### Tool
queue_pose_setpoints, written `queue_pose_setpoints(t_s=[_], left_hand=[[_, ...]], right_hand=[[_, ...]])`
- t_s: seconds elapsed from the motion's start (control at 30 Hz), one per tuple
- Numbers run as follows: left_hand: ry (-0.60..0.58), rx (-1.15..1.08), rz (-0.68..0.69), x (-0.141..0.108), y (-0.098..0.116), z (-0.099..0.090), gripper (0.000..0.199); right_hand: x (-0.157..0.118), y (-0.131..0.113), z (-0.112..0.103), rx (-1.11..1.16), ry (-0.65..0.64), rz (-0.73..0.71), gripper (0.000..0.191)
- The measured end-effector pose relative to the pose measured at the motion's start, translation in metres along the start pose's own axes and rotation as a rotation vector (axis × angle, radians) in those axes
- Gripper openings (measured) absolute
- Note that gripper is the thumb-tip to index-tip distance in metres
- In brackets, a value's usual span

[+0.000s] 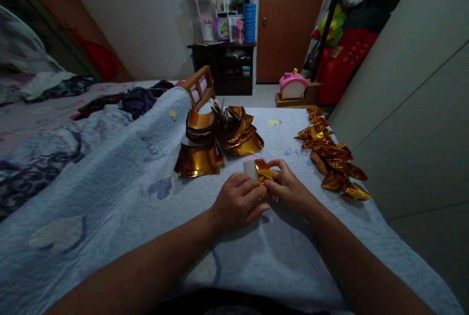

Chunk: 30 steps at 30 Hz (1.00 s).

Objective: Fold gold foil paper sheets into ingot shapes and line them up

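Note:
A sheet of gold foil paper (pixel 263 169), curled so that its pale side shows at the left, is between my two hands above the bed cover. My left hand (pixel 238 198) is closed on the near left part of it, fingers bent together. From the right, my right hand (pixel 287 185) pinches the other edge between thumb and fingers. Beyond my left hand lie fanned stacks of gold foil sheets (pixel 201 158). To the right of my right hand, folded gold foil pieces (pixel 335 154) with pointed ends lie in a heap along the bed's edge.
A pale blue quilted cover (pixel 139 217) lies beneath everything, rising in a ridge at the left. A wooden rail (pixel 200 88) stands behind the stacks. A pale cabinet (pixel 414 124) borders the right side. Farther off are a pink toy (pixel 293 84) and a dark shelf (pixel 223 68).

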<state>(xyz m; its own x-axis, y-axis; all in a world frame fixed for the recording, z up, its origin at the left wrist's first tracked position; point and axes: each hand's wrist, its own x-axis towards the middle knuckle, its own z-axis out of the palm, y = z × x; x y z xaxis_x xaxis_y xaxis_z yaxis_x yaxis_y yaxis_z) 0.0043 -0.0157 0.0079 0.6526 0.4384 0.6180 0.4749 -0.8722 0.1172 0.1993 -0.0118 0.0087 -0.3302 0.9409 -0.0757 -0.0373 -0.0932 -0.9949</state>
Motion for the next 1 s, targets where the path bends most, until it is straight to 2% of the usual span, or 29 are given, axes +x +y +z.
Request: queue_pose_setpoints(t_s=[0.07, 0.17, 0.27, 0.33, 0.43, 0.53, 0.73, 0.83, 1.0], left_hand=[[0.066, -0.06, -0.104, 0.0, -0.001, -0.004, 0.03], [0.188, -0.189, -0.348, 0.001, -0.006, -0.007, 0.029], [0.267, -0.449, -0.57, 0.002, -0.014, -0.004, 0.031], [0.2, -0.671, -0.728, 0.003, -0.019, -0.001, 0.031], [0.044, -0.941, -0.862, 0.004, -0.022, 0.004, 0.028], [-0.033, -1.108, -0.898, 0.005, -0.022, 0.006, 0.03], [-0.13, -1.287, -0.871, 0.004, -0.022, 0.007, 0.04], [-0.096, -1.298, -0.875, 0.003, -0.02, 0.007, 0.038], [-0.001, -1.185, -0.868, 0.004, -0.018, 0.007, 0.025]], right_hand=[[-0.001, -0.003, -0.003, 0.004, -0.028, -0.001, 0.04], [-0.003, -0.007, -0.008, -0.015, -0.064, 0.009, 0.037], [-0.004, -0.008, -0.011, -0.039, -0.116, 0.016, 0.033], [-0.004, -0.006, -0.012, -0.036, -0.153, 0.025, 0.031], [-0.003, -0.005, -0.013, -0.023, -0.173, 0.048, 0.034], [-0.003, -0.004, -0.013, -0.051, -0.125, 0.052, 0.035], [-0.002, -0.007, -0.012, -0.052, -0.042, 0.066, 0.034], [-0.002, -0.009, -0.012, -0.106, -0.008, 0.08, 0.032], [-0.004, -0.013, -0.013, -0.274, -0.006, 0.105, 0.028]])
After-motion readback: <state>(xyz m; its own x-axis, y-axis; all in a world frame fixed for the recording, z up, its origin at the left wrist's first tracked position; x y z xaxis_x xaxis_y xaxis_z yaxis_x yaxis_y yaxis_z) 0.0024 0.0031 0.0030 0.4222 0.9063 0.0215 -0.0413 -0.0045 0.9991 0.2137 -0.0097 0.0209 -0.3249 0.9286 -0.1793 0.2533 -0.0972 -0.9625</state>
